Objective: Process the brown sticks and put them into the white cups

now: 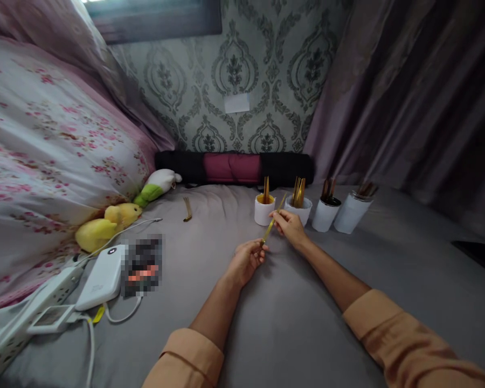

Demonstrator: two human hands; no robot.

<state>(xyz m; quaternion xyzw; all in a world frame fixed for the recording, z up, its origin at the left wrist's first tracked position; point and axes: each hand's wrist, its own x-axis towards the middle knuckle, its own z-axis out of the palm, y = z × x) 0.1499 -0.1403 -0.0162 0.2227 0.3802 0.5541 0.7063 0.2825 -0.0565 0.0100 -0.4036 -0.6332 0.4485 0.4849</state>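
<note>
My left hand (248, 261) pinches the lower end of a slim gold-coloured utensil (270, 228). Higher up, the fingers of my right hand (289, 226) are closed around the same utensil, which slants up to the right; its exact kind is not clear. Just behind my hands stand a white cup with a yellow inside (264, 214) and a wider white cup (306, 211), both holding upright gold utensils (298, 191). Right of them, a white-wrapped container (325, 216) and a leaning white-wrapped container (351, 214) hold darker, copper-toned pieces. A few gold utensils (187, 209) lie on the grey sheet.
At the left are plush toys (101, 229), a white power bank (103, 277), a power strip (32, 312) and white cables (92, 350). A black and maroon roll (232, 168) lies along the wall. A dark flat object (479, 256) rests at far right.
</note>
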